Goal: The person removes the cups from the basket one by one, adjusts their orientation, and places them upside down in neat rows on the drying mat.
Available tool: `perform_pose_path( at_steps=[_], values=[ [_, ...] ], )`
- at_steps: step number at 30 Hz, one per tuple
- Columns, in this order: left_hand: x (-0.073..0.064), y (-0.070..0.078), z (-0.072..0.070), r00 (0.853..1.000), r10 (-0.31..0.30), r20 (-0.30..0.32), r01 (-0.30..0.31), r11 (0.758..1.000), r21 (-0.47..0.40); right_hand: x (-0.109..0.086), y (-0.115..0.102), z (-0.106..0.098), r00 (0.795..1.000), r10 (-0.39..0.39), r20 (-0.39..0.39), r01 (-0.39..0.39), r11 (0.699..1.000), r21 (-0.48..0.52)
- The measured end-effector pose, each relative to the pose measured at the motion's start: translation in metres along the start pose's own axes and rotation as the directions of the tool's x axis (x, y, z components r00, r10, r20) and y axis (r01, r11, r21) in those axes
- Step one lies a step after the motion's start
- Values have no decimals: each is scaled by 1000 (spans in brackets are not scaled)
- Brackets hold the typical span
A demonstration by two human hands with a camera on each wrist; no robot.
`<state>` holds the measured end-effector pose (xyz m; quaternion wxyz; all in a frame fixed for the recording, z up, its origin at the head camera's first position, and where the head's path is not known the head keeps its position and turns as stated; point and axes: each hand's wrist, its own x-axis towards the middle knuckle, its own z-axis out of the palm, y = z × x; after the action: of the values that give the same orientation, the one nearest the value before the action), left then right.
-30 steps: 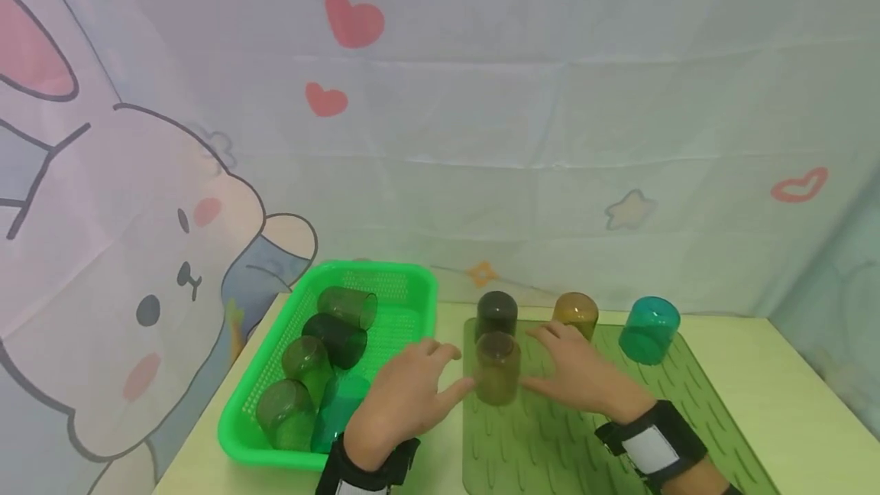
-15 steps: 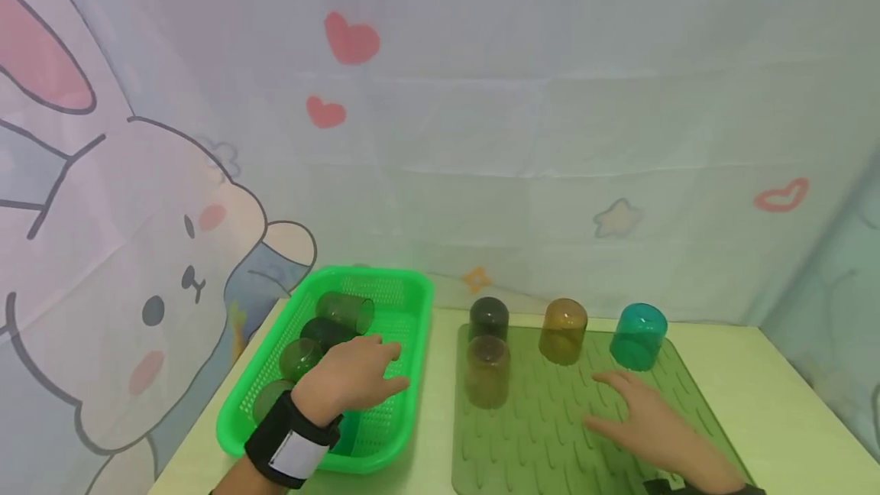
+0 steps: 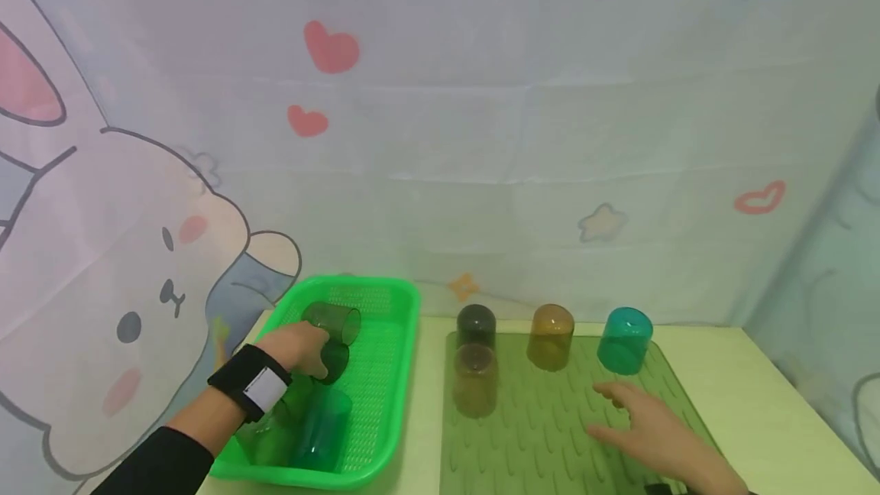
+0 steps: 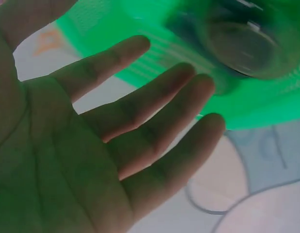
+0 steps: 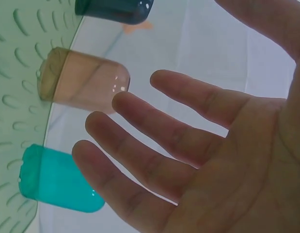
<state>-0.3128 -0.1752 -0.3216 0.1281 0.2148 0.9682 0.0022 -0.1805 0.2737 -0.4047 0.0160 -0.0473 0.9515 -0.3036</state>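
My left hand [image 3: 296, 348] is over the green basket [image 3: 402, 403], beside a dark cup [image 3: 334, 362] lying on its side. Its fingers are spread and hold nothing in the left wrist view. A grey-tinted cup [image 3: 333, 319] lies behind the dark one and a teal cup [image 3: 326, 426] in front; the arm partly hides other cups. Above the green mat [image 3: 536, 449] my right hand [image 3: 649, 430] hovers with extended fingers, holding nothing. Upside down on that mat stand a dark cup [image 3: 476, 323], a brownish cup [image 3: 475, 384], an amber cup [image 3: 551, 338] and a teal cup [image 3: 625, 342].
Basket and mat sit side by side on a pale yellow table [image 3: 715, 365], with a narrow strip of tabletop between them. A printed cloth [image 3: 447, 136] with a cartoon rabbit hangs directly behind the table's back edge.
Both hands have left the brownish cup, which stands on the mat. The left hand has moved left into the basket area; the right hand drew back to the right, then stayed nearly still.
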Motion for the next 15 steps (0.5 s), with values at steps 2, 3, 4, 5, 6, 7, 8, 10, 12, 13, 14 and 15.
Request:
perform_pose_path(
  at_steps=[2, 3, 4, 5, 6, 7, 8, 10, 12, 13, 14, 15],
  values=[
    [2, -10, 3, 999, -34, 25, 34, 999, 32, -3, 0, 1, 1000, 9, 0, -9, 1000, 9],
    [3, -15, 4, 998, -48, 46, 46, 998, 49, -4, -1, 1, 1000, 17, 0, -17, 1000, 12],
    [5, -20, 6, 996, -62, 70, 57, 996, 66, -6, 0, 0, 1000, 19, 1, -19, 1000, 15],
    [6, -24, 7, 992, -81, 95, 73, 994, 82, -7, 0, 0, 1000, 25, 3, -25, 999, 22],
    [8, -27, 8, 989, -94, 114, 83, 992, 96, -9, 0, -2, 1000, 31, 4, -31, 999, 24],
    [9, -31, 10, 986, -101, 131, 87, 990, 107, -11, 0, -3, 999, 34, 7, -34, 999, 31],
    [10, -34, 11, 983, -110, 148, 93, 989, 113, -12, 0, -4, 999, 35, 10, -36, 999, 37],
    [9, -40, 13, 978, -124, 170, 105, 988, 115, -13, 0, -5, 1000, 27, 11, -27, 999, 41],
    [5, -46, 15, 976, -134, 174, 117, 988, 104, -14, -2, -5, 1000, 20, 16, -20, 999, 36],
    [3, -48, 16, 975, -136, 177, 120, 988, 100, -14, -2, -4, 1000, 15, 16, -15, 999, 33],
    [1, -49, 17, 974, -138, 182, 123, 988, 95, -14, -3, -3, 1000, 13, 18, -13, 999, 29],
    [-1, -50, 17, 973, -139, 183, 124, 988, 88, -15, -3, -3, 1000, 10, 17, -10, 1000, 23]
  ],
)
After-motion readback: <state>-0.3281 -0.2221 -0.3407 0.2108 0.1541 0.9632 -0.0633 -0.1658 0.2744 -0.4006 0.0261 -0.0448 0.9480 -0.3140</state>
